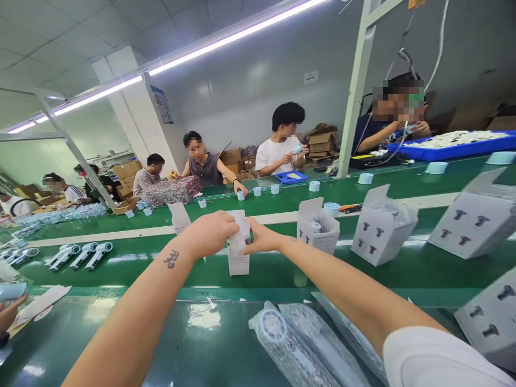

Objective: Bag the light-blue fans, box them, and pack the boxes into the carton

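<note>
1. Head view, middle: a small white cardboard box stands upright on the green conveyor belt, straight ahead of the person.
2. The left hand wraps the box's top from the left, fingers curled and pressed together over the open flap.
3. The right hand meets it from the right, thumb and fingertips pinching the same top edge (blur hides the exact grip).
4. To the right, three open white printed cartons stand on the belt.
5. To the left lie white handheld fans; near the person lie clear-bagged fans.
6. On the far belt sits a row of pale blue round caps, with seated co-workers behind it.
</note>
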### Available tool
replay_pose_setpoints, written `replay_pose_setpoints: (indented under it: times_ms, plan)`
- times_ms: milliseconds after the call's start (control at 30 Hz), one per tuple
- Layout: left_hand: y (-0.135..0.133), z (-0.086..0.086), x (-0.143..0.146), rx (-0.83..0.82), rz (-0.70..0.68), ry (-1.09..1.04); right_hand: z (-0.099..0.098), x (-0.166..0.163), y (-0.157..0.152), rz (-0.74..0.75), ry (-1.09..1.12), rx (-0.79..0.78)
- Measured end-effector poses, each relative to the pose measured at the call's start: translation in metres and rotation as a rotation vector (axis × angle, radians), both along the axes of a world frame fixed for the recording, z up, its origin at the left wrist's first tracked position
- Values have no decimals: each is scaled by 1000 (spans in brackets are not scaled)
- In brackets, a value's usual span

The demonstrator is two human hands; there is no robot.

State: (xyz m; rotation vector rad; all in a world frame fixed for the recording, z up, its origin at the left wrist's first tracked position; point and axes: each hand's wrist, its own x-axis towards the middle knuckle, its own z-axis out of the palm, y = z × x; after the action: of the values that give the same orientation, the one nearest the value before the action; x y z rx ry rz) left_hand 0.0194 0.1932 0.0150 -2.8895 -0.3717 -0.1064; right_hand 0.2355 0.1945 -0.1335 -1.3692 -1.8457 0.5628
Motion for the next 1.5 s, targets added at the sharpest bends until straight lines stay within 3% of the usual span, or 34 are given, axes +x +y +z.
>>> replay_pose_setpoints:
  times_ms: [133,233,467,633,800,900,967,1033,1133,1233,1300,1400,1500]
  plan:
    - [-4,23,36,-30,202,191,0,-11,3,35,6,9]
    - [15,24,56,-92,303,223,1,-16,11,43,-3,27]
    - [43,-14,63,-90,353,151,0,0,13,62,-14,25]
    - [32,-33,44,-12,372,-182,1,3,6,45,3,19]
    - [19,-59,44,-117,244,8,5,0,5,52,-22,40]
    - [21,-70,50,-301,227,54,8,2,4,55,-67,51]
    - [17,-71,52,-326,246,62,10,3,2,44,-96,46]
    - [-1,-73,50,-226,269,-25,12,4,-1,28,-114,36]
    - [-54,-86,36,-149,195,-242,14,3,-7,4,-124,3]
    - [-119,-121,18,-373,-112,-99,15,0,-13,-28,-131,-41]
    - [-151,-151,10,-365,-288,67,16,-1,-19,-52,-136,-51]
    - [-169,-187,7,-150,-347,136,27,-5,-29,-109,-142,-23]
    - [-166,-198,10,-20,-343,126,48,-13,-43,-174,-152,101]
